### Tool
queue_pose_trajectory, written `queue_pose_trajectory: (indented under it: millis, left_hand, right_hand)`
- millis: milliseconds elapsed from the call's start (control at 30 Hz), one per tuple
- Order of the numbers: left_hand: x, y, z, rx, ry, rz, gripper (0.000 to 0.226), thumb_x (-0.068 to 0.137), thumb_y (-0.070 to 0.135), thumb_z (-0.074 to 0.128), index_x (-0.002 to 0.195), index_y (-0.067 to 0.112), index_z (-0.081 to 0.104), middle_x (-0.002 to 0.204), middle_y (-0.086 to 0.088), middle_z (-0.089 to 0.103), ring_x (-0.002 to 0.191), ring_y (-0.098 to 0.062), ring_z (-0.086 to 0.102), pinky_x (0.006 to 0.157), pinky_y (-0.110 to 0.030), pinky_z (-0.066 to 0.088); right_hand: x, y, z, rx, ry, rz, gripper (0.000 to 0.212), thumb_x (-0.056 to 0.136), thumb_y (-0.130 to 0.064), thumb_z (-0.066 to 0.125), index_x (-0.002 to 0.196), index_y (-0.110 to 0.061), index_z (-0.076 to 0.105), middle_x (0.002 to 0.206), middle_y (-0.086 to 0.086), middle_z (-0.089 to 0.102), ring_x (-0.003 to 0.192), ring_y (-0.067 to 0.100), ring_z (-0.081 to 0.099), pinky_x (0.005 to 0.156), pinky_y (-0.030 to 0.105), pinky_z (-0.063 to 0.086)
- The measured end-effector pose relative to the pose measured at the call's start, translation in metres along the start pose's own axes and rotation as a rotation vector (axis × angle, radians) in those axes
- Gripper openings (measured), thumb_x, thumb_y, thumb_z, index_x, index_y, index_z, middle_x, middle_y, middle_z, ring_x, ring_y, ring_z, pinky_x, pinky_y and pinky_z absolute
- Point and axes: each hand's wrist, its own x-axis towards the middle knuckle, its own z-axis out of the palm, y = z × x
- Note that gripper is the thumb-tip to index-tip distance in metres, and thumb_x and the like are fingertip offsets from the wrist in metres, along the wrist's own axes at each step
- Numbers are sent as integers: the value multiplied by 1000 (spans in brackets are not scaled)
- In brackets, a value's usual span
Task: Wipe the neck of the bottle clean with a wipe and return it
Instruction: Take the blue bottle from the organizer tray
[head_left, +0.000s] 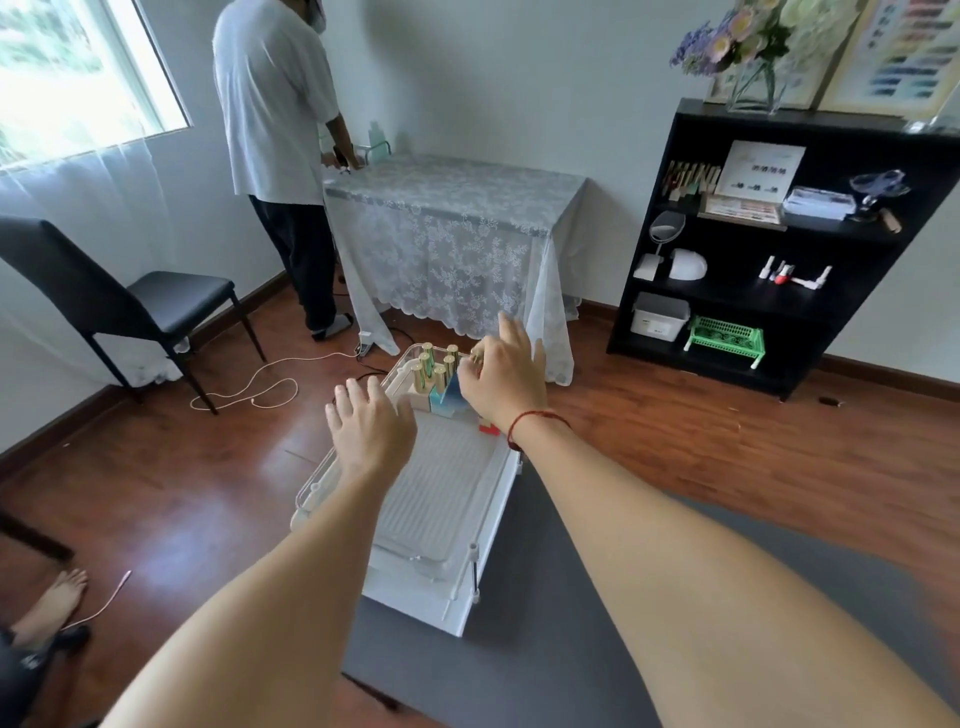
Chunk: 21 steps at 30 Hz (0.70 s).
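Counts: 2 hands in view, left hand (371, 426) and right hand (501, 376). Gold-capped bottles (434, 366) in the clear tray (441, 499): 5 visible, maybe more hidden behind the right hand. 1 tray, 1 white cart (415, 597). Room: 1 chair (104, 306), 1 draped table (452, 218), 1 black shelf unit (779, 249), 1 green basket (726, 338), 1 other person standing (280, 130).

Both arms are bare with no sleeves on them, the left hand (370, 427) wears nothing at all, and the right hand (503, 375) has a thin red string (524, 422) tied around its wrist.
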Motion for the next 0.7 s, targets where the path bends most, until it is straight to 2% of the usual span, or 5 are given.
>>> queue_pose_trajectory:
  millis: [133,233,300,467,700]
  left_hand:
    - [-37,33,3,-143,117,92,43,98,38,35,105,6,63,111,-13,63,99,-30,58,92,-41,44]
    - [-58,52,12,-205,37,107,51,98,45,31,82,7,62,87,-10,65,69,-25,60,73,-41,54]
    - [-67,61,18,-194,-34,91,53,98,48,29,79,8,59,80,-10,64,67,-26,60,69,-39,55]
    - [-78,70,28,-143,-102,102,53,101,42,24,71,10,54,75,-11,62,66,-27,60,61,-33,50]
    - [-77,70,33,-81,-62,172,52,102,39,26,74,9,57,71,-7,59,59,-23,55,56,-30,44]
  right_hand:
    - [-11,3,-32,92,134,66,31,91,-28,43,107,-8,59,153,10,30,144,22,18,118,48,6]
    - [-26,22,-54,137,285,108,28,93,-27,40,106,-7,55,120,10,59,117,26,51,107,44,31]
    - [-39,40,-63,179,336,190,25,95,-26,38,105,-8,52,102,9,65,98,30,60,90,39,40]
    - [-87,98,-51,250,309,465,23,98,-26,35,111,-11,47,92,6,64,94,34,60,69,32,38]
    - [-160,162,8,172,99,628,21,97,-21,37,111,-9,48,107,16,64,97,36,59,75,36,44]
